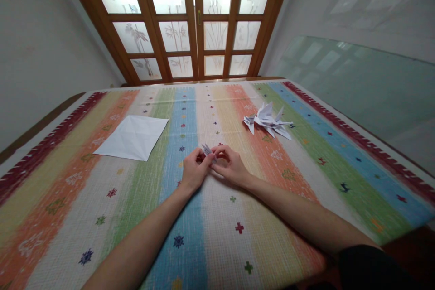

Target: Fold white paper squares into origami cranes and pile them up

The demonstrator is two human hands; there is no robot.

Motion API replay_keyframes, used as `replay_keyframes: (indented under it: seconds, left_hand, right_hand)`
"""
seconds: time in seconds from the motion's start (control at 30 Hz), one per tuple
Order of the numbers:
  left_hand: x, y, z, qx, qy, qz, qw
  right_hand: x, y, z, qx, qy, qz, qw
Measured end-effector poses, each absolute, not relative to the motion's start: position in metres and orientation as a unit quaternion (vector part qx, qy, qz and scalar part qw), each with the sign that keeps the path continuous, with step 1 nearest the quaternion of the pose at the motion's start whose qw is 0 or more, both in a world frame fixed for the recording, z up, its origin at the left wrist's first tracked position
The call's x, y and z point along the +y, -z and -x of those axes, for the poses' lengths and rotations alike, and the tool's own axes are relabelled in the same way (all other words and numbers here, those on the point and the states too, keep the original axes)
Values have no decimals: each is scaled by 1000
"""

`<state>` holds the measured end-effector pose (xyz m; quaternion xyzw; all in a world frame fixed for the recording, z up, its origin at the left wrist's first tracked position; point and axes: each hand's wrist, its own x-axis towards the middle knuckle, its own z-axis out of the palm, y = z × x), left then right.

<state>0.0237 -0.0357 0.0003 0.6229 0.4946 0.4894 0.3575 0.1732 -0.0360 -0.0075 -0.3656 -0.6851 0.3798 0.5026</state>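
A small folded piece of white paper with pointed tips is pinched between my two hands over the middle of the table. My left hand is closed on its left side, the thumb pressed against the paper. From the right, my right hand grips the same piece with thumb and fingertips. The lower part of the paper is hidden by my fingers. To the left lies a creased, flat sheet of white paper. Several folded paper cranes are bunched together at the right, beyond my right hand.
A striped, patterned tablecloth covers the table. Wooden doors with frosted panes stand beyond the far edge. A pale glass panel leans along the right wall, and a white wall rises on the left.
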Motion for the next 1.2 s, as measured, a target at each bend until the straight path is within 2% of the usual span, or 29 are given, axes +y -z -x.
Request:
replay_keyframes:
  seconds: [0.13,0.33,0.53,0.7,0.9,1.03,1.2]
  left_hand:
    - [-33,2,-21,485,-497,-628,351]
    - [-36,-1,-24,476,-504,-635,339]
    - [-34,1,-22,496,-535,-609,311]
    - [-36,1,-23,454,-524,-668,269]
    - [-42,2,-24,430,-489,-708,274]
    - [-39,4,-22,472,-528,-649,278]
    - [-28,5,-20,501,-642,-494,307]
  right_hand:
    - [-33,7,-174,-613,-458,367,530]
    - [-27,9,-175,-543,-468,431,547]
    - [-29,6,-177,-584,-428,433,537]
    - [-34,0,-177,-643,-378,409,526]
    - [-33,1,-175,-619,-426,409,518]
    - [-30,5,-174,-584,-409,428,555]
    - [-24,6,-174,-508,-408,430,624]
